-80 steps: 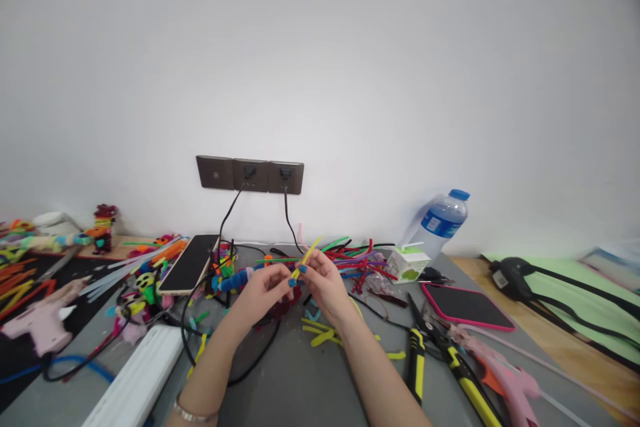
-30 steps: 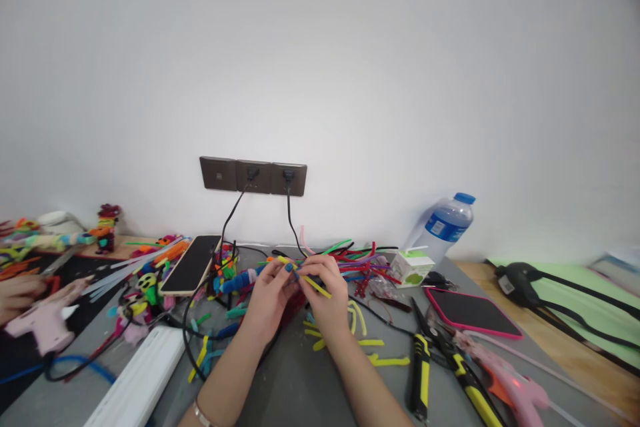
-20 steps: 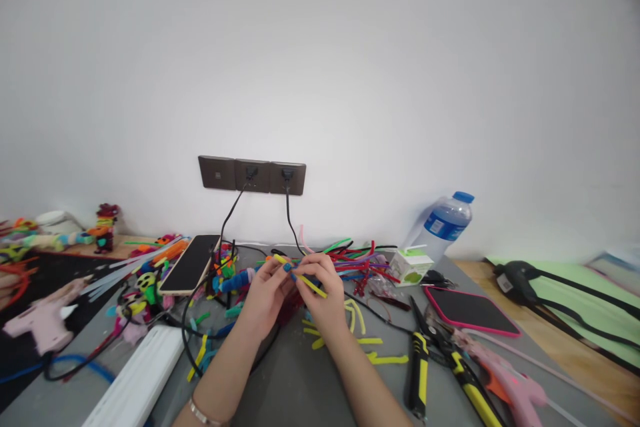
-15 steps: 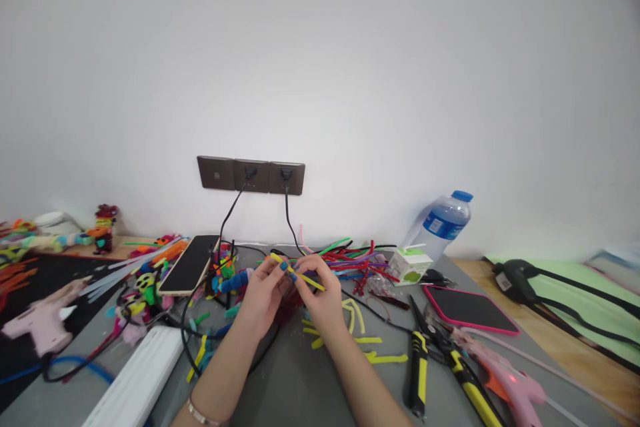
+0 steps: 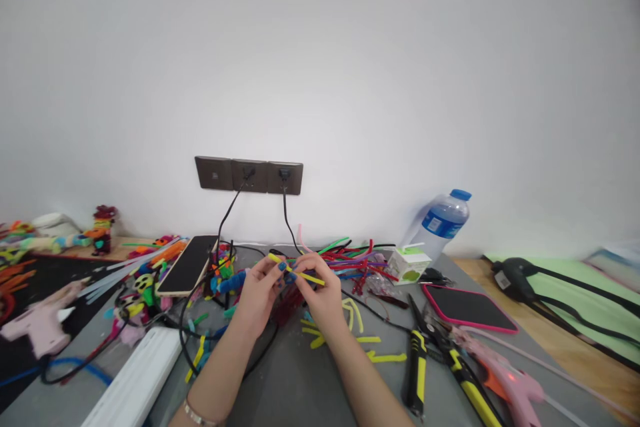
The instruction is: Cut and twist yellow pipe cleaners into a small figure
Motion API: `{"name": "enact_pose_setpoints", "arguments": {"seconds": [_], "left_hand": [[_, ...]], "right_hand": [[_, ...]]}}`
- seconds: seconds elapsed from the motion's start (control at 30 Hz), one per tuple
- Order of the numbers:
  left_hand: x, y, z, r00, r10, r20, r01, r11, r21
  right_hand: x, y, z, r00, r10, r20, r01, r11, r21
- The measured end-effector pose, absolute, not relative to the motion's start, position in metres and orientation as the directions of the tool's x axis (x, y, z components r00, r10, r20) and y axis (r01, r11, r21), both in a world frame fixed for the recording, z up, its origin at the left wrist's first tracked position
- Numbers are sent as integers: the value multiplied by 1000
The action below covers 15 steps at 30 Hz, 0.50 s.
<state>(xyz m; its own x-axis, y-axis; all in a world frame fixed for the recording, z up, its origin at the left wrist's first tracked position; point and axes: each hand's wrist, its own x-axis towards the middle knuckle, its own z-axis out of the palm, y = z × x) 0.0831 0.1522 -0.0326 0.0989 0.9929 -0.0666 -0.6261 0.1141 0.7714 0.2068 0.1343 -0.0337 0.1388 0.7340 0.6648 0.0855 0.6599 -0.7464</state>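
- Nearest us on the grey table (image 5: 300, 393): yellow-handled black pliers (image 5: 417, 373), a pink plastic glue gun (image 5: 505, 383) and a long white power strip (image 5: 135, 380).
- Cut yellow pipe-cleaner pieces (image 5: 373, 357) lie flat beside our right wrist.
- Our left hand (image 5: 257, 293) and right hand (image 5: 323, 297) are raised just above the table. The fingertips of each are pinched on one thin yellow fuzzy pipe cleaner (image 5: 313, 278), which spans the two hands and slopes down to the right.
- Beyond: a tangle of coloured pipe cleaners (image 5: 357, 259), a small green-and-white carton (image 5: 409, 265), and a clear blue-capped water bottle (image 5: 443, 220) by the wall.
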Motion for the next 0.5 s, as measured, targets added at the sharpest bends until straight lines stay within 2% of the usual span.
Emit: {"name": "enact_pose_setpoints", "arguments": {"seconds": [0.13,0.37,0.5], "left_hand": [[81,152,-29,111,994,-24,-570,83,818],[73,155,-28,113,988,108,-343,-63,937],[69,157,-30,165,981,100,-307,-45,951]], "right_hand": [[207,135,-35,143,749,647,43,648,-760],[209,138,-39,121,784,608,6,612,-791],[210,143,-44,103,798,593,-80,601,-795]]}}
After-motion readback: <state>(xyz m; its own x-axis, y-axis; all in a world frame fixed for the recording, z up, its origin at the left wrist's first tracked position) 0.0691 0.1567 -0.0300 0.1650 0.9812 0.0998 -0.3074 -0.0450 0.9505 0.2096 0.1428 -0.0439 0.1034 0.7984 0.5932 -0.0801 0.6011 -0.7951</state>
